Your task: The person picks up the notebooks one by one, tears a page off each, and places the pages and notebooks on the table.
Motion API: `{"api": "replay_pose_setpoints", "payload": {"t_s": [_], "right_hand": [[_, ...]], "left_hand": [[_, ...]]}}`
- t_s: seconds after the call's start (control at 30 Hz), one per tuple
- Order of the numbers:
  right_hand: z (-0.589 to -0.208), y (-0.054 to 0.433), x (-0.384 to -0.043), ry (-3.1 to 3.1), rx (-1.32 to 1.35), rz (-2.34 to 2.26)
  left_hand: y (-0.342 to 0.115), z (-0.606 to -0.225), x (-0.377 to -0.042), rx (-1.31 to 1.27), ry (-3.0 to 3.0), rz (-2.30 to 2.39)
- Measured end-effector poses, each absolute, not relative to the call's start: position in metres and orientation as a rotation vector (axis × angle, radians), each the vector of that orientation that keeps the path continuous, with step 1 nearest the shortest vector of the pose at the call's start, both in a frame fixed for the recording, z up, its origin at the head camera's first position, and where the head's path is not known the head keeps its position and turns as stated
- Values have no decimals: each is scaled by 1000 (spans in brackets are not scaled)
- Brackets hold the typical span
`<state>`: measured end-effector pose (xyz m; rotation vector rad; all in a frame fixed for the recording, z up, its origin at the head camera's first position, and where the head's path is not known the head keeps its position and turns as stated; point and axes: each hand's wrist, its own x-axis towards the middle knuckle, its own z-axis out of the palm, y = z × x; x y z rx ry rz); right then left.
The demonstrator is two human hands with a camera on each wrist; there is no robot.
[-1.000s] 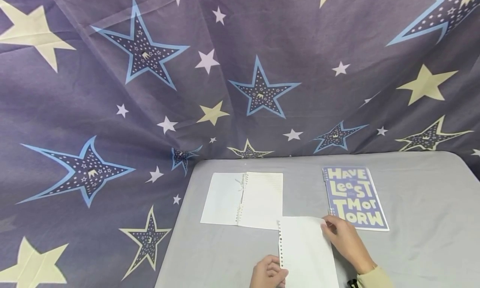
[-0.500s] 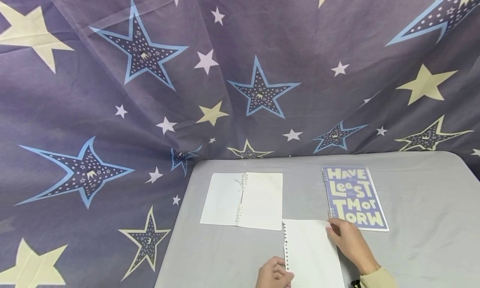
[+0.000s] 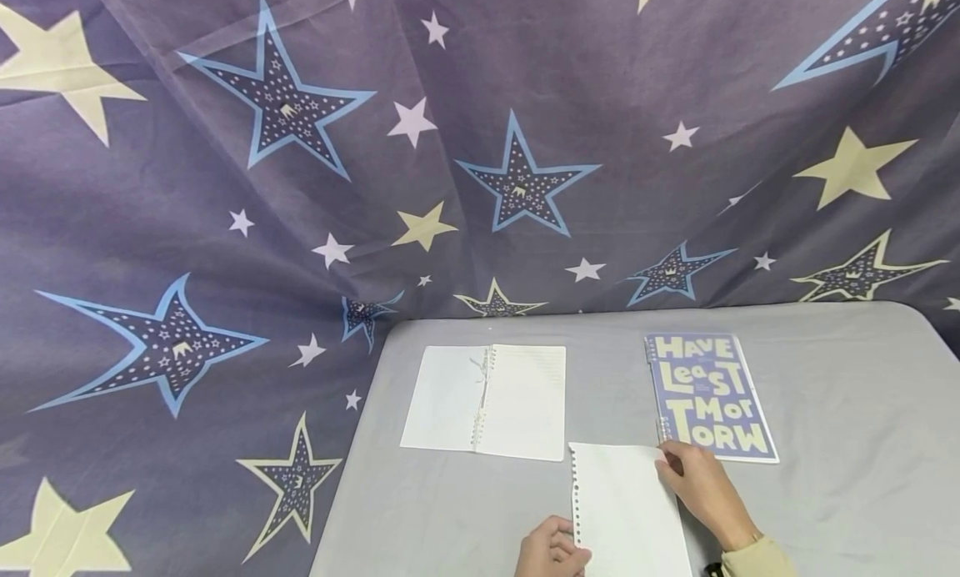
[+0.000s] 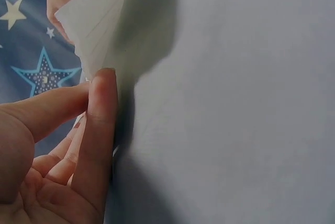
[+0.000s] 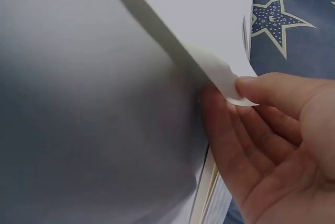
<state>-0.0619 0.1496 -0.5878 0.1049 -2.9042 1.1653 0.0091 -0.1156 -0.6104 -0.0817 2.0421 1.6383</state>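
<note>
Your left hand pinches the punched edge of the paper, and your right hand pinches its far right corner. The paper is closer to you than the open notebook and blue book on the surface.

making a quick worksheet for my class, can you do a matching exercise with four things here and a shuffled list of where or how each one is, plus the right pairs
Things:
1. paper
2. white notebook
3. purple notebook
4. star curtain

Places and states:
A. hanging behind the table
B. lying flat, lettered side up
C. pinched by the left hand and right hand
D. lying open, blank-looking left side

Right pairs: 1-C, 2-D, 3-B, 4-A
</note>
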Motion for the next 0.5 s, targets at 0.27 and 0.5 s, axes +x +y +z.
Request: {"api": "replay_pose_setpoints", "payload": {"t_s": [0.27,0.5], "right_hand": [[-591,150,-61,-2896,104,1164],[-593,150,-62,-2903,81,1175]], "left_hand": [[-115,-612,8,-73,2055,1617],[-114,-611,8,-86,2055,1618]]}}
